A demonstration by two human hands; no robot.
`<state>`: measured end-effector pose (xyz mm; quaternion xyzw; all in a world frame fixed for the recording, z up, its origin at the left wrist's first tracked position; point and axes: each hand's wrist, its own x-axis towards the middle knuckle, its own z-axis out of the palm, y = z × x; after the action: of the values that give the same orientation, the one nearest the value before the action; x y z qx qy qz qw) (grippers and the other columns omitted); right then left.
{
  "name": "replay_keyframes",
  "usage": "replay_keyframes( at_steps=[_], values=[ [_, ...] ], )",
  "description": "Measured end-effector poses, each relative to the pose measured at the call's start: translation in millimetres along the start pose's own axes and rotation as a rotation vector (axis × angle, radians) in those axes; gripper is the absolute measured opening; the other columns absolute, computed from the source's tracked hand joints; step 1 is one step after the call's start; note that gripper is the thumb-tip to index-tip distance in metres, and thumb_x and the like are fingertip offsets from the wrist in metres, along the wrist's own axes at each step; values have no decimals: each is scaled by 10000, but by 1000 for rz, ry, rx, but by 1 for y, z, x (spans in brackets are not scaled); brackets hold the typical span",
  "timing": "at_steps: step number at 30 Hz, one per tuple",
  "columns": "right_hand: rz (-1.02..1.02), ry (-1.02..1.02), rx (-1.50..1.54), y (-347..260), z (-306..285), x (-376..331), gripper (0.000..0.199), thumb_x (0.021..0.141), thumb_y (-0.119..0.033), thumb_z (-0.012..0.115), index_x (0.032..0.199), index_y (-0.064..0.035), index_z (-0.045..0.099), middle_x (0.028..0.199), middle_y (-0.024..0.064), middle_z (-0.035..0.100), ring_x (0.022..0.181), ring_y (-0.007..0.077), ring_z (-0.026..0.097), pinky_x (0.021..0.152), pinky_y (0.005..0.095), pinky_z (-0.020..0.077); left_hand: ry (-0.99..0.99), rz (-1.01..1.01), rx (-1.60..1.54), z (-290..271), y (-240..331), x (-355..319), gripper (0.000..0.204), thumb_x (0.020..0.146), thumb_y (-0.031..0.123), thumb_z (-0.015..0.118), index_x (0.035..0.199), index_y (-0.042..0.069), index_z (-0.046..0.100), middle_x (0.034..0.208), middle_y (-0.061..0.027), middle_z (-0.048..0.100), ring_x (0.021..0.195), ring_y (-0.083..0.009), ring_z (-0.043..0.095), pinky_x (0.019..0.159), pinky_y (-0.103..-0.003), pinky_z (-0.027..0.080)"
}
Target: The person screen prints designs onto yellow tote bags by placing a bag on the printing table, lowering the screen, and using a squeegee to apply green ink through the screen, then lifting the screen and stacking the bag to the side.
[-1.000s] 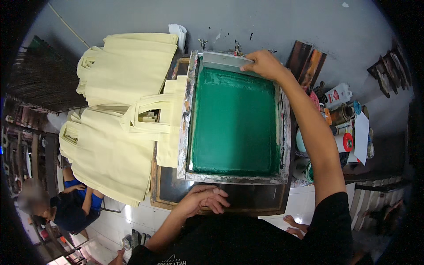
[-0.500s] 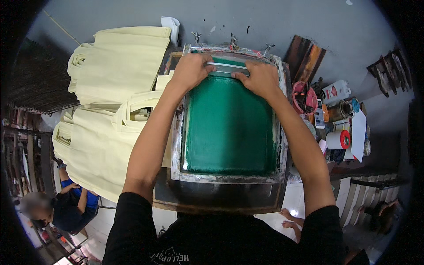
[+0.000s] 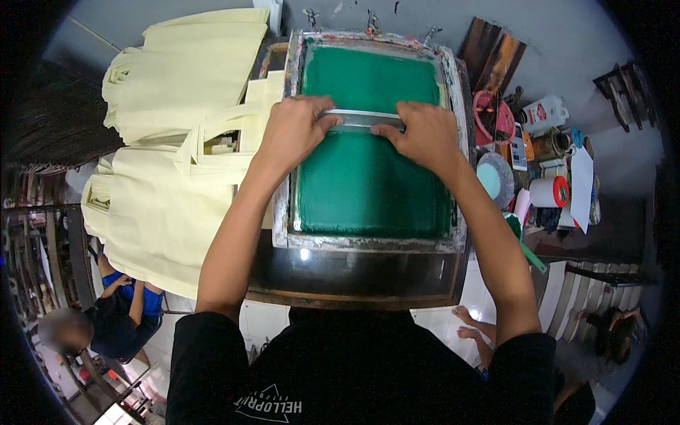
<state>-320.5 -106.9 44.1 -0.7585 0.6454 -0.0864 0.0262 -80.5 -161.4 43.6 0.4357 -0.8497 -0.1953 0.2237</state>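
Note:
A framed printing screen [image 3: 368,198] with green mesh lies before me on a dark table. Across its middle I hold a squeegee [image 3: 363,119] with a pale, metallic-looking bar. My left hand [image 3: 301,124] is closed round its left end, thumb on the near side. Its right end is gripped by my right hand [image 3: 425,134], thumb likewise toward me. The squeegee's lower edge seems to rest on the mesh, though the hands partly hide its ends. Beside the frame, to the left, a pale yellow cloth bag [image 3: 248,134] reaches under or against the screen's edge.
Stacks of pale yellow bags [image 3: 163,205] fill the left. At right stand a pink bucket [image 3: 494,117], a phone [image 3: 518,149], a white jug [image 3: 544,113], a red-ended white tub [image 3: 549,191] and a green-handled tool [image 3: 530,253]. Metal clamps [image 3: 373,25] line the back. A person [image 3: 117,319] sits at lower left.
Both hands have drawn the squeegee from the screen's far end toward me, to about its middle. Green mesh now shows beyond it. My view has also shifted, so the surroundings sit higher.

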Motion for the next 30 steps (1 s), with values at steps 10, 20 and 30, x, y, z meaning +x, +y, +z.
replay_keyframes(
  at_steps=[10,20,30],
  values=[
    [-83,151,69,-47,16,-120,491,828,-536,746,765,-69,606,716,93,604,650,306,637,560,436,490,-23,10,-46,-6,45,-121,192,844,183,783,925,13,746,853,-167,712,815,-365,654,743,-438,522],
    [-189,242,24,-56,25,-165,232,794,-244,742,920,-86,629,904,76,613,873,255,628,730,415,544,87,20,85,8,19,-190,1070,640,319,940,1515,33,394,1524,-211,472,1428,-392,423,1215,-541,254],
    [-299,699,-23,-46,-112,-114,218,751,-175,720,945,-90,669,1036,74,670,911,260,666,749,384,542,777,122,-358,-40,41,-138,1265,711,608,856,1599,55,145,1580,-266,351,1470,-380,351,1230,-522,210]
  ],
)
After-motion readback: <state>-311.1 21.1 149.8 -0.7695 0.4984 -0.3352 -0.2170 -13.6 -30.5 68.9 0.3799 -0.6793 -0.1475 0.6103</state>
